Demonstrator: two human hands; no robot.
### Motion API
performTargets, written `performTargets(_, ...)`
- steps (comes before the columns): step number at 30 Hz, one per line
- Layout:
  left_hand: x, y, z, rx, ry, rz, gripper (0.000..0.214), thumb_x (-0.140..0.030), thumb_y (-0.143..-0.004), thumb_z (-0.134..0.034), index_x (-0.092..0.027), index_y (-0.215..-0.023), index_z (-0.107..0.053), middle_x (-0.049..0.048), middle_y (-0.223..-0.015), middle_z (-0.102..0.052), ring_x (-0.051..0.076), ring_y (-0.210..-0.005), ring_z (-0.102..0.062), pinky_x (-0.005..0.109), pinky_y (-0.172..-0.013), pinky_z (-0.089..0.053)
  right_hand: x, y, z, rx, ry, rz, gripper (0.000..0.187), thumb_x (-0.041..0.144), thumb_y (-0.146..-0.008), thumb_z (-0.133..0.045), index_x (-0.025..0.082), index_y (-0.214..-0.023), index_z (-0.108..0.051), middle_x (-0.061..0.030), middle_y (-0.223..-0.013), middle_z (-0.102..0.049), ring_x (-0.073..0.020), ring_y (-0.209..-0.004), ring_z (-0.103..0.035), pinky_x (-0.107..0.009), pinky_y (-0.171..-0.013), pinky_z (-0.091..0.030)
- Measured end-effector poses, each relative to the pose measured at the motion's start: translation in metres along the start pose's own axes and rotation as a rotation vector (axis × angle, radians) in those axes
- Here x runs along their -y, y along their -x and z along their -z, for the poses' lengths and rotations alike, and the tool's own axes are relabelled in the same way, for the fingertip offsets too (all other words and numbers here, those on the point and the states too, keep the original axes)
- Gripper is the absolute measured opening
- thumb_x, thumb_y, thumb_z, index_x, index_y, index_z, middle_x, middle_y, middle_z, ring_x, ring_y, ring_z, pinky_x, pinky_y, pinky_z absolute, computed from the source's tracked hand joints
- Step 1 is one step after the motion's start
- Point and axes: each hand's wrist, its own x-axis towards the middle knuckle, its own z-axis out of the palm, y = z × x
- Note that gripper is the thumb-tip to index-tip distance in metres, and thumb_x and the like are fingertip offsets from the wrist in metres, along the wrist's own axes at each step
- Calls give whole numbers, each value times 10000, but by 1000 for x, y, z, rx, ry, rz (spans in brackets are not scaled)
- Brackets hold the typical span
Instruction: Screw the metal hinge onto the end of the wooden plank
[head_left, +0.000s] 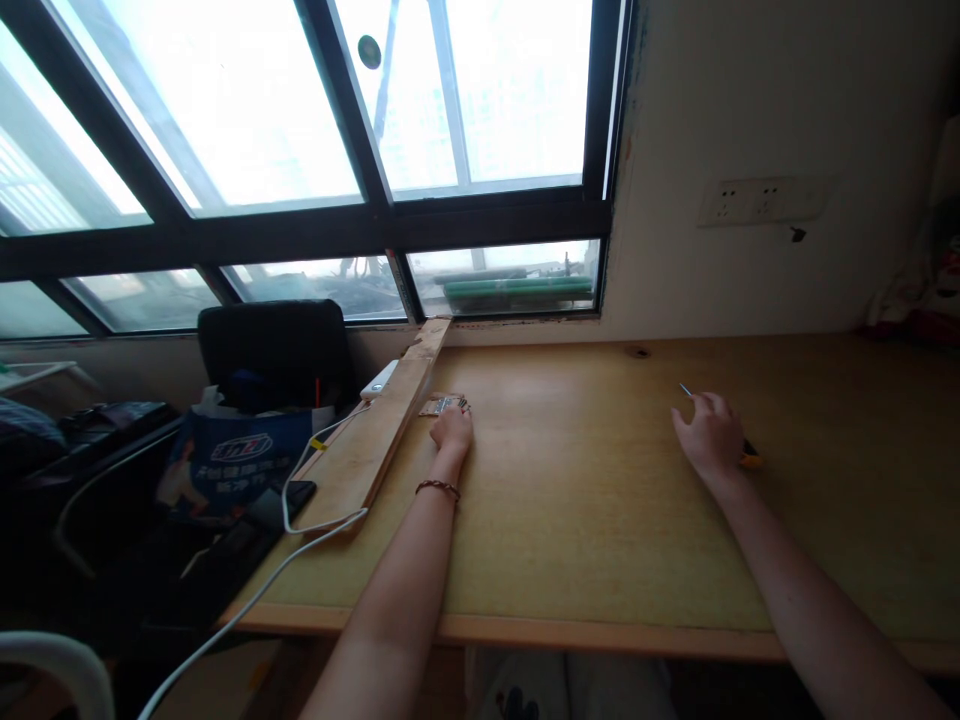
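My left hand (452, 430) is closed, held low over the table beside a long wooden plank. Small dark metal pieces (465, 405) show at its fingertips, too small to name. Just past the fingers lies a small flat silvery-and-brown item (435, 406), partly hidden by the hand. Well to the right, my right hand (709, 440) is curled round a screwdriver (686, 391). Its thin metal shaft points up and to the left, and the yellow-and-black handle end shows behind the palm. The grip itself is mostly hidden by the hand.
The wooden plank (390, 440) runs along the left side of the yellow table (570, 480). A white cable (285, 560) loops off the left edge near a white power strip (380, 380). Left of the table are a black chair (274, 345) and a blue bag (225, 460).
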Motion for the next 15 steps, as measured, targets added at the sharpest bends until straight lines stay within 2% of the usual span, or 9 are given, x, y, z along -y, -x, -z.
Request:
performTargets(5,-1,1,0,-21,79,8,283,-338,-806,-437,-181,-902,-651,132,-910,-657,261,-874,-609,350,-711,-443,7,-1,3,-43,-81,112,312,264,-781,-463,106,-1022,-584,-166,-1102,-532,-268,-1011,-461,-405,-874,-347)
performTargets(7,-6,6,1,-50,184,-1,271,-345,-792,-461,-179,-888,-653,118,-886,-660,249,-849,-607,327,-689,-431,20,0,11,-60,-163,205,271,218,-788,-440,124,-993,-590,-147,-1082,-557,-255,-1011,-472,-405,-898,-350)
performTargets(9,-18,17,3,-45,353,-38,259,-355,-768,-501,-162,-849,-654,97,-819,-656,219,-778,-600,289,-640,-410,42,7,28,-77,-303,343,252,157,-782,-420,149,-970,-588,-120,-1037,-591,-238,-1000,-492,-401,-899,-372)
performTargets(11,-35,33,6,45,614,-107,248,-363,-744,-536,-140,-777,-641,55,-681,-619,158,-637,-559,243,-560,-369,69,22,59,-109,-499,516,273,100,-760,-412,185,-960,-576,-93,-1012,-610,-225,-996,-513,-414,-892,-395)
performTargets(13,-55,55,9,232,958,-145,266,-393,-724,-556,-131,-704,-601,-6,-533,-507,87,-481,-443,210,-470,-297,95,46,104,-151,-731,680,290,86,-728,-448,234,-948,-567,-58,-993,-627,-228,-991,-533,-449,-870,-418)
performTargets(15,-74,80,12,506,1218,-120,306,-439,-668,-606,-140,-651,-543,-70,-441,-335,44,-378,-264,206,-401,-176,112,75,155,-95,-957,808,317,108,-706,-488,287,-956,-565,-26,-1018,-632,-233,-988,-550,-468,-827,-449)
